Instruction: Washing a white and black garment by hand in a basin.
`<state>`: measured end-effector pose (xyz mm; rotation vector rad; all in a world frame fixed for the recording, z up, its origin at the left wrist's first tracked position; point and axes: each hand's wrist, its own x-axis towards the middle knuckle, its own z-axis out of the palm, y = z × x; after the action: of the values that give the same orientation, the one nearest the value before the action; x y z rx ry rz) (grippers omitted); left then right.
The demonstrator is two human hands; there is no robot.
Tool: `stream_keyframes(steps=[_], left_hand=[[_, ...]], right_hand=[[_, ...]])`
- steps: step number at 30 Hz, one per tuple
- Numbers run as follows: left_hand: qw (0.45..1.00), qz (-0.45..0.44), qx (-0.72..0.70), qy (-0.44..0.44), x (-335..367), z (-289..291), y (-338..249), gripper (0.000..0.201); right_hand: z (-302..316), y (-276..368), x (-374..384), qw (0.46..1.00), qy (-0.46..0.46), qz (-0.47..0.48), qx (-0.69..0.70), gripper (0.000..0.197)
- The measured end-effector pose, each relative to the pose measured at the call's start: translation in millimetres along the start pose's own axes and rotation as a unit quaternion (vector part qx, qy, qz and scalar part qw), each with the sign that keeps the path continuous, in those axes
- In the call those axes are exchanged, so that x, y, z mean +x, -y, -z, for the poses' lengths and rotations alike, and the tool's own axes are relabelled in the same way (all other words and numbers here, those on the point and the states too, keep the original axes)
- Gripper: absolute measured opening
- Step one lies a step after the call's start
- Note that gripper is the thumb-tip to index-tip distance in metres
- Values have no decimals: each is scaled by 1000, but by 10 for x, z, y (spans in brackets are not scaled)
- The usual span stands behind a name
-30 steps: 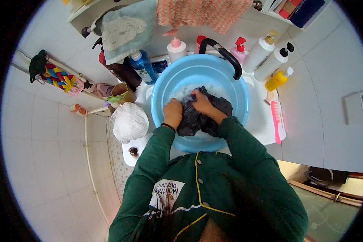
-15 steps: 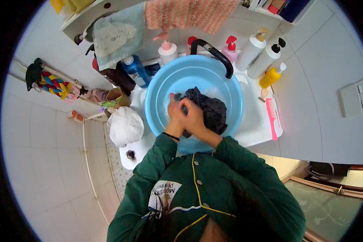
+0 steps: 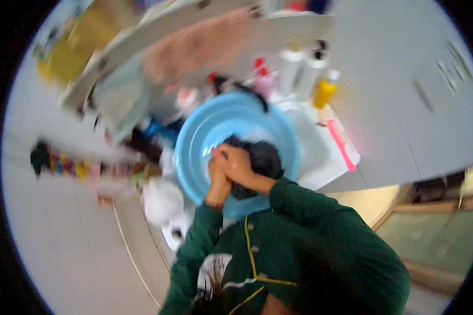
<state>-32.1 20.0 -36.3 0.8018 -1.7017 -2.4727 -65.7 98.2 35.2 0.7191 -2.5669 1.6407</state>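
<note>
A light blue basin point(image 3: 188, 176) sits on the white sink, with a bunched wet black cloth point(image 3: 268, 160) inside. Above the water, my left hand point(image 3: 218, 172) and my right hand point(image 3: 238, 164) are pressed together at the cloth's left side. Both are closed, with dark folds showing beyond the fingers and below the right hand. Motion blur softens the fingers, and the part of the cloth between the palms is hidden.
A black faucet point(image 3: 255, 94) arches over the basin's far rim. Behind stand a pink pump bottle point(image 3: 264, 84), white bottles point(image 3: 291, 71) and a yellow bottle point(image 3: 326, 92). A pink comb point(image 3: 341, 145) lies on the white counter point(image 3: 320, 170). A white bundle point(image 3: 163, 201) sits at left.
The whole view has tilted and blurred, with the basin appearing lower and further left. My hands remain together at the black cloth, the right one lying further over the left.
</note>
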Motion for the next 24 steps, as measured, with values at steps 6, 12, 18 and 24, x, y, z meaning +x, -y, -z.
stream_keyframes(steps=[6, 12, 18, 24], left_hand=[[979, 51, -182, 74, -395, -124, -560, 41], [985, -72, 2, 159, -483, 59, -381, 38], [936, -48, -48, 346, 126, 282, -333, 35], [982, -23, 7, 186, -94, -81, -497, 28]], right_hand=[[-49, -151, 161, 998, -9, -50, 38, 37], [-92, 234, -290, 999, -12, -20, 29, 28], [108, 198, -206, 991, -131, -24, 23, 21], [274, 243, -273, 967, -230, -106, 39, 23]])
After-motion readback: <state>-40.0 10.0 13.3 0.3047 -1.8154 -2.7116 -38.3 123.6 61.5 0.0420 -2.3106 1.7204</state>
